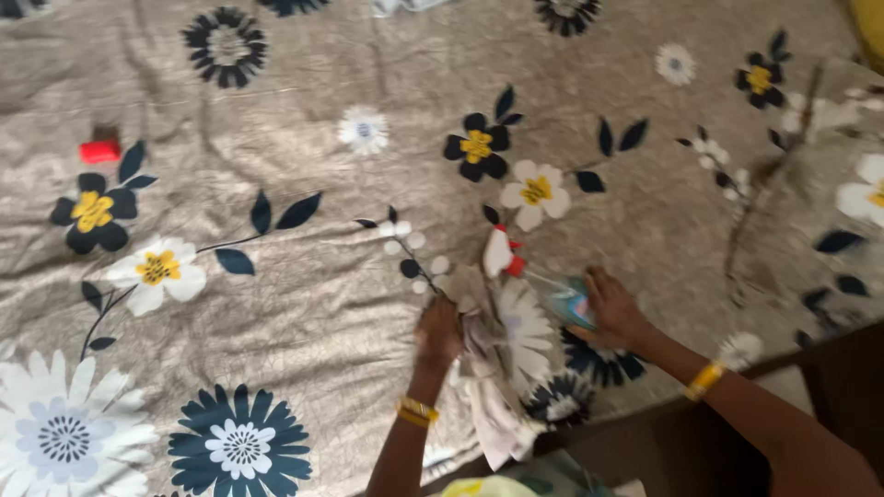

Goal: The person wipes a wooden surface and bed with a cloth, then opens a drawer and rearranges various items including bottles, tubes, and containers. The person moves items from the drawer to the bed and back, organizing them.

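Cloth: a pale, crumpled cloth (pixel 483 368) lies bunched on the flowered bedsheet (pixel 313 304), just left of the spray bottle and trailing down towards the near edge of the bed.
Red object: a small red object (pixel 99 150) sits far left of the spray bottle and higher in view, well apart from both hands; too blurred to tell what it is.
Left hand: the left hand (pixel 437 333) rests on the top left of the cloth, just left of the spray bottle; its fingers seem curled into the fabric, gripping it, though blur hides the detail.
Left wrist: a yellow bangle (pixel 417 411) rings it, below and left of the spray bottle.
Spray bottle: a clear spray bottle (pixel 543 281) with a white and red trigger head lies tilted on the sheet, head to the upper left, body running down to the right.
Right hand: the right hand (pixel 612 308) is wrapped around the lower body of the spray bottle, fingers closed on it.
Right wrist: a yellow band (pixel 705 379), right of and below the spray bottle.
Bedsheet: beige with dark, white and yellow flowers all around the spray bottle.
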